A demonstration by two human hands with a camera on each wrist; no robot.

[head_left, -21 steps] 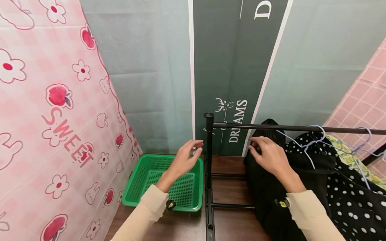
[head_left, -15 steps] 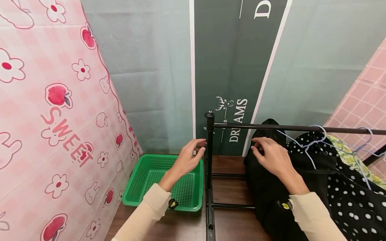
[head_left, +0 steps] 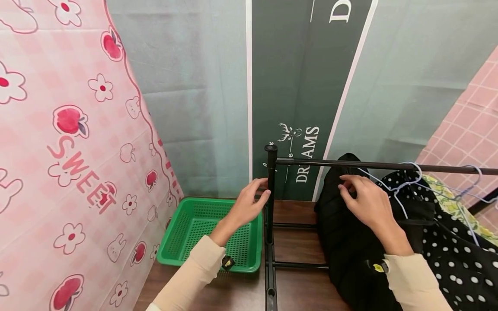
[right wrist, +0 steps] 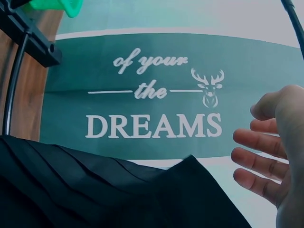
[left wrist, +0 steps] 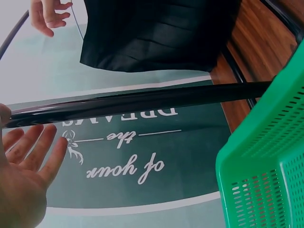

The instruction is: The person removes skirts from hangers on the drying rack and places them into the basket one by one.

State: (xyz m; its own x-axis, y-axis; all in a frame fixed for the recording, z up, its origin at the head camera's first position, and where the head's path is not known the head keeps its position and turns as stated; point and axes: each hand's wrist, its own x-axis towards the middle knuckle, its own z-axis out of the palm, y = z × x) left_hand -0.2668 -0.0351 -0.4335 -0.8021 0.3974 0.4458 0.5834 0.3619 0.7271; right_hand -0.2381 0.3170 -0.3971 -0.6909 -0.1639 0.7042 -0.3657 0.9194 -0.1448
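My left hand (head_left: 248,202) is at the upright post (head_left: 270,203) of a black clothes rack, its fingers extended and loosely spread. In the left wrist view the fingertips reach behind the post and the thumb is beside it; whether they touch it I cannot tell. My right hand (head_left: 367,199) hovers with relaxed, slightly bent fingers and holds nothing. It is below the rack's top rail (head_left: 330,163) and in front of a black pleated garment (head_left: 342,242). That garment hangs on a pale purple hanger (head_left: 408,183); its folds also show in the right wrist view.
A green perforated basket (head_left: 202,203) stands on the brown wooden floor left of the post. Further right hang a black polka-dot garment (head_left: 459,268) and a yellow floral one (head_left: 447,198), with another hanger (head_left: 468,183). Pink printed cloth (head_left: 89,164) lines the left side.
My left hand has shifted right, up to the post. The right hand has moved right, further over the black garment. Basket and clothes stay where they were.
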